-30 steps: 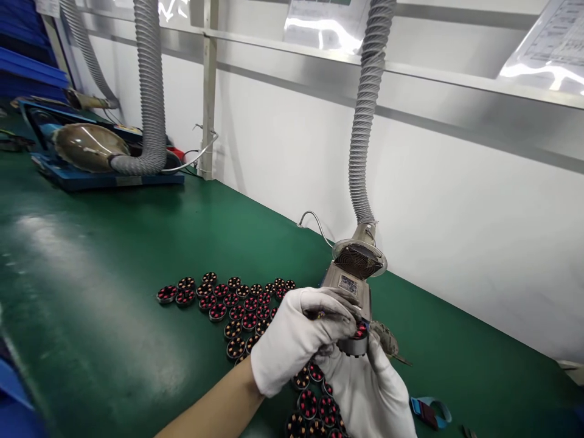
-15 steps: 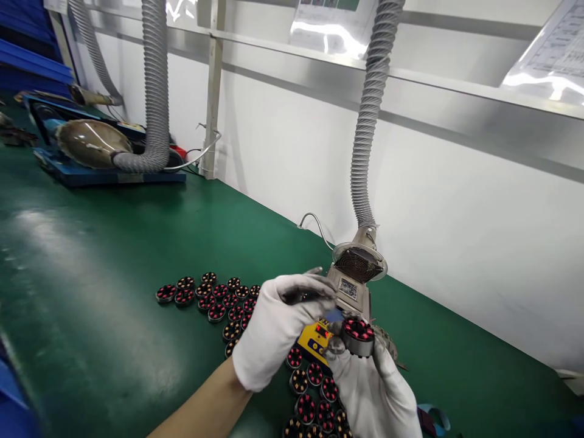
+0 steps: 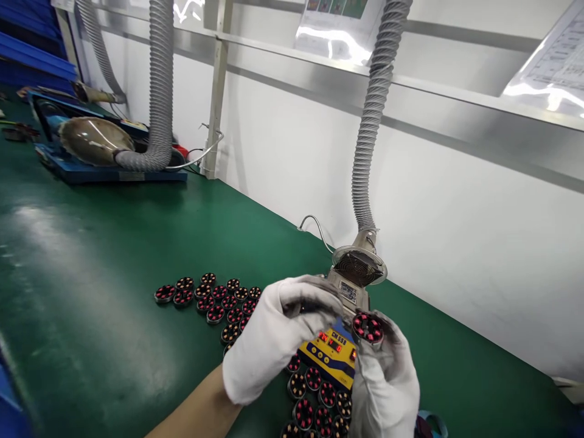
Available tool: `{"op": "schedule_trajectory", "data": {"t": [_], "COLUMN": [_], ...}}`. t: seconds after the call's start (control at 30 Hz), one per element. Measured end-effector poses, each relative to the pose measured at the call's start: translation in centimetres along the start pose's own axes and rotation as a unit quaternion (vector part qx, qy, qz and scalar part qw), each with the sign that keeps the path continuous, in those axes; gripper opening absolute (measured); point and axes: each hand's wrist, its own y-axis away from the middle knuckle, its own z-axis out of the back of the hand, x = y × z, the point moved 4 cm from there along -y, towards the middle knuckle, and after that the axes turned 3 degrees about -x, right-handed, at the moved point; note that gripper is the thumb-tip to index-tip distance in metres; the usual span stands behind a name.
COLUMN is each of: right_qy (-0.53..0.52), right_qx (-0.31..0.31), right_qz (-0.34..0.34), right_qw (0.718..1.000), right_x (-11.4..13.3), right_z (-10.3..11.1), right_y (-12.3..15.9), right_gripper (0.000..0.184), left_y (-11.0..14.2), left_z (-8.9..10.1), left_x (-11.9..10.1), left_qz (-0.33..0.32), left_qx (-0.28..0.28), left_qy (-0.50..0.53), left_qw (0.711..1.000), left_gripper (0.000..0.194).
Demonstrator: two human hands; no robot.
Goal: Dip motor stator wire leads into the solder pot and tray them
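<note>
My right hand (image 3: 387,377), in a white glove with darkened fingertips, grips a round black part with red segments and a grey metal rim (image 3: 367,328). Its segmented face is tilted up toward me. My left hand (image 3: 287,328), gloved too, is just left of that part and apart from it. The left fingers are curled with their tips together; whatever is between them, if anything, is hidden. Under and between the hands is a yellow and blue control panel (image 3: 331,353) with lit red digits. It is partly covered by my left hand.
Several similar round parts, red or tan inside, lie on the green table (image 3: 114,255) to the left (image 3: 215,314) and below the panel (image 3: 303,413). Behind the hands stands a grey fan unit (image 3: 358,267) with a ribbed hose (image 3: 371,128). A blue machine (image 3: 123,176) sits far left.
My left hand has drawn back leftward from the round part, uncovering the control panel. My right hand has turned the part so its face tips toward me.
</note>
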Motion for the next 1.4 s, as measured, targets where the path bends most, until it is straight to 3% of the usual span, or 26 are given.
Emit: {"op": "schedule_trajectory", "data": {"t": [0.07,0.1,0.2,0.27,0.37,0.5,0.63,0.7,0.83,0.9,1.03,1.1,1.2,1.33,1.4], "right_qy": [0.074,0.116,0.254,0.31,0.294,0.289,0.295,0.296,0.292,0.294,0.29,0.286,0.279,0.258,0.258], "right_qx": [-0.038,-0.038,-0.02,-0.027,-0.042,-0.025,0.01,0.021,0.004,0.003,0.027,0.029,0.043,0.056,0.044], "right_qz": [0.136,0.218,0.44,0.5,0.509,0.492,0.478,0.466,0.452,0.454,0.461,0.468,0.475,0.489,0.491], "right_qw": [0.987,0.968,0.861,0.808,0.808,0.821,0.827,0.834,0.843,0.841,0.839,0.835,0.834,0.832,0.831], "right_x": [0.9,1.3,1.8,1.7,1.9,2.6,2.7,2.7,2.8,2.9,2.9,2.9,3.0,3.2,3.2], "right_z": [-0.3,-0.6,-1.9,-2.3,-2.0,-0.9,-0.1,-0.2,-0.7,-1.0,-1.1,-1.1,-1.5,-2.3,-2.4], "right_y": [0.7,1.2,3.0,3.6,3.6,3.0,2.8,2.9,3.1,3.1,3.0,3.1,3.1,3.3,3.3], "right_gripper": [0.041,0.042,0.041,0.039,0.041,0.046,0.05,0.045,0.035,0.034,0.034,0.033,0.035,0.037,0.035], "left_y": [-0.2,-0.1,0.5,0.8,0.8,0.1,0.2,0.6,0.7,0.6,0.5,0.5,0.4,-0.1,-0.1], "left_z": [0.2,-0.1,-1.7,-2.4,-2.4,-1.0,-1.8,-2.3,-2.0,-1.6,-1.7,-1.9,-1.8,-0.7,-0.8], "left_x": [0.5,1.0,2.7,3.7,4.3,3.0,2.5,2.9,3.0,2.5,2.2,2.3,2.7,2.2,1.9], "left_qz": [0.063,0.107,0.197,0.201,0.159,0.089,0.202,0.234,0.137,0.094,0.171,0.204,0.2,0.093,0.098], "left_qx": [0.001,0.03,0.111,0.078,-0.005,-0.083,0.003,-0.003,-0.09,-0.09,0.004,0.019,-0.003,-0.089,-0.068], "left_qy": [0.007,0.015,0.058,0.099,0.15,0.175,0.098,0.11,0.173,0.199,0.154,0.128,0.117,0.164,0.164], "left_qw": [0.998,0.994,0.972,0.971,0.976,0.977,0.975,0.966,0.971,0.971,0.973,0.97,0.973,0.978,0.979], "left_gripper": [0.016,0.023,0.035,0.027,0.021,0.021,0.036,0.034,0.02,0.017,0.027,0.027,0.022,0.017,0.023]}}
